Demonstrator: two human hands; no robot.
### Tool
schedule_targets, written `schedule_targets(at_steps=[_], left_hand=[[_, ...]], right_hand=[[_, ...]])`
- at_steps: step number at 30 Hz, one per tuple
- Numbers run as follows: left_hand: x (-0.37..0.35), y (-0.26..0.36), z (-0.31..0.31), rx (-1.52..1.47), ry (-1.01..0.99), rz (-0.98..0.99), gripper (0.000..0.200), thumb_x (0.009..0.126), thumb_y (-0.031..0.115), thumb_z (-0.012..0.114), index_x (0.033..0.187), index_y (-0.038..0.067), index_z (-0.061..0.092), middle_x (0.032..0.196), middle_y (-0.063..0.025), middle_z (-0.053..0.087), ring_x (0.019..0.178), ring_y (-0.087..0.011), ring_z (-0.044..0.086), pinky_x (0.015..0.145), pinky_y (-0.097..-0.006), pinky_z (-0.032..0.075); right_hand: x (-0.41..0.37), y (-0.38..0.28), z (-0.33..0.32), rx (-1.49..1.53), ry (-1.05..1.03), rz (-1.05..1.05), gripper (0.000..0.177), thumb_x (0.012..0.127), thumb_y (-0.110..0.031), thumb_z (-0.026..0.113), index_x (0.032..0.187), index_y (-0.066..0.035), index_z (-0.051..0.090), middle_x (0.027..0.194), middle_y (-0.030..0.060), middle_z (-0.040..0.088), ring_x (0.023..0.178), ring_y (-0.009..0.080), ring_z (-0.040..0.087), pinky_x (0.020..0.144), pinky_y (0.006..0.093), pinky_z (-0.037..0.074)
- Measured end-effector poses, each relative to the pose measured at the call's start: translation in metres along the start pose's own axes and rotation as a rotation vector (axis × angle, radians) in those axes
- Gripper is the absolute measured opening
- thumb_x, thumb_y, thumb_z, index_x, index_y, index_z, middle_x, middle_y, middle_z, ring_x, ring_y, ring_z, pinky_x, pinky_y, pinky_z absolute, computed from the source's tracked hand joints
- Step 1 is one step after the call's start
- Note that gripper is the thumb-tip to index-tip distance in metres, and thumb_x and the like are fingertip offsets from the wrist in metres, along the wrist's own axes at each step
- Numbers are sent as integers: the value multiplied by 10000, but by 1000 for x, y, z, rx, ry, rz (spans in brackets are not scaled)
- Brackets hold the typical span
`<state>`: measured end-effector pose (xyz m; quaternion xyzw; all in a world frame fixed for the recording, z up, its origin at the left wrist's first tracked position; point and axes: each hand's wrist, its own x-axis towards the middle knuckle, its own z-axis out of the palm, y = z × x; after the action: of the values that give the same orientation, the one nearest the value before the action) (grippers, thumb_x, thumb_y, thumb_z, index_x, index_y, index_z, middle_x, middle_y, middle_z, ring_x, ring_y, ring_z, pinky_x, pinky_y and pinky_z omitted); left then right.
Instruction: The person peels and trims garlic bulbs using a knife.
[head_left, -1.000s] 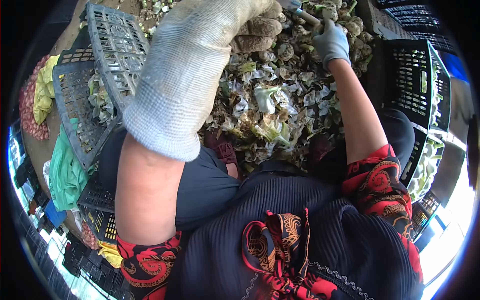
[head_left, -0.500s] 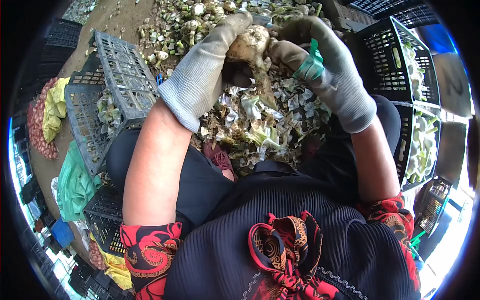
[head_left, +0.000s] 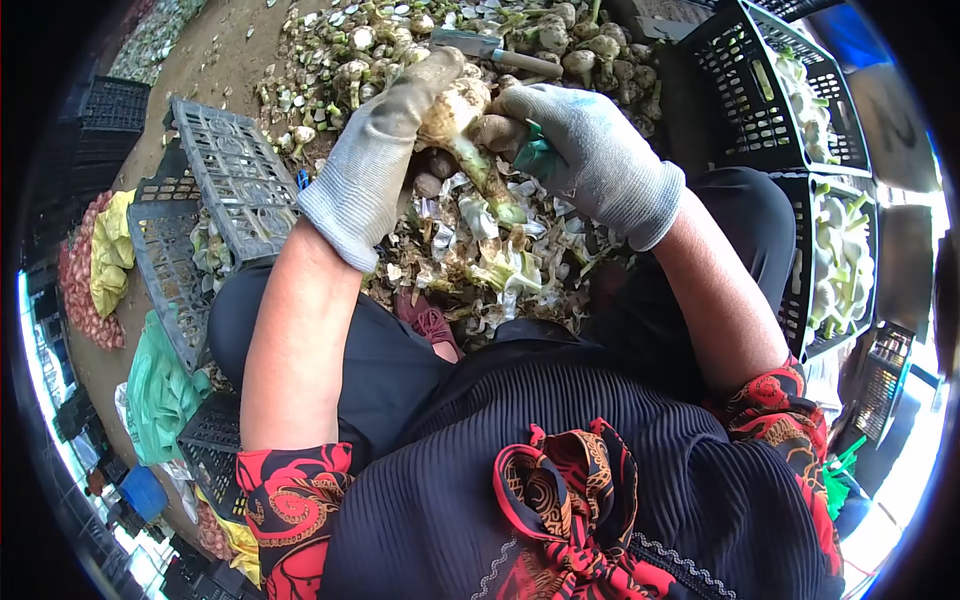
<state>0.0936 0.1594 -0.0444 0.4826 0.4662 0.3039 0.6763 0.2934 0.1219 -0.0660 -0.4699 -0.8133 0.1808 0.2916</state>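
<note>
A pale garlic bulb (head_left: 458, 110) with dirt-stained skin hangs between my hands, its thick greenish stem (head_left: 490, 185) pointing down toward my lap. My left hand (head_left: 385, 150), in a grey-white glove with soiled fingers, is closed around the bulb's left side. On the other side, my right hand (head_left: 595, 150) has its fingers curled in, with thumb and fingertips pinching at the bulb where the stem begins. Green tape (head_left: 540, 155) wraps one of that glove's digits. Just beyond my hands a knife with a broad blade (head_left: 468, 43) and a wooden handle lies on the heap.
Peeled skins (head_left: 500, 260) cover the ground between my knees. Untrimmed garlic (head_left: 590, 45) is heaped ahead. Stacked black crates of cleaned garlic (head_left: 840, 265) stand at right. A tilted grey crate (head_left: 240, 180), a green bag (head_left: 160, 390) and a red net sack (head_left: 85, 270) are at left.
My right hand has drawn in from a wider spread and closed at the stem's base. The bulb has shifted slightly left and down, and the knife beyond shows more fully.
</note>
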Motion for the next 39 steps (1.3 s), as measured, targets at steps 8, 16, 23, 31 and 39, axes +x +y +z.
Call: schedule_targets(at_steps=[8, 16, 23, 31, 39], left_hand=[[11, -8, -10, -89, -109, 123, 731, 755, 733, 661, 1126, 104, 617, 839, 65, 616, 641, -28, 504, 534, -192, 375], [2, 0, -5, 93, 32, 46, 506, 966, 491, 477, 1242, 86, 599, 975, -12, 650, 720, -72, 578, 560, -220, 435], [-7, 2, -17, 350, -106, 224, 414, 888, 148, 641, 1285, 68, 558, 1005, -16, 621, 812, -77, 580, 689, -226, 493], [-19, 1, -16, 63, -261, 282, 554, 879, 242, 668, 1354, 12, 499, 1210, -62, 566, 1038, -122, 547, 911, -245, 440], [-11, 0, -25, -173, -273, 220, 369, 943, 158, 619, 1282, 18, 578, 1113, -56, 673, 974, -125, 646, 857, -276, 546]], right_hand=[[2, -4, 7, 833, 9, 262, 343, 934, -258, 670, 1124, 19, 606, 959, 61, 675, 870, 102, 616, 767, 287, 513], [10, -10, 13, -91, 344, 75, 132, 863, -235, 634, 866, -104, 648, 816, 115, 643, 815, 324, 654, 716, 451, 517], [6, -10, 11, 372, 228, 226, 129, 859, -178, 657, 938, -85, 698, 908, 122, 683, 837, 257, 682, 758, 395, 538], [7, -8, -3, 1185, 111, 507, 237, 954, -228, 645, 1035, -7, 679, 943, 28, 696, 867, 84, 642, 810, 245, 521], [8, -13, -9, 1476, 186, 555, 232, 978, -229, 608, 1115, -45, 638, 977, 12, 663, 833, 81, 632, 730, 227, 514]])
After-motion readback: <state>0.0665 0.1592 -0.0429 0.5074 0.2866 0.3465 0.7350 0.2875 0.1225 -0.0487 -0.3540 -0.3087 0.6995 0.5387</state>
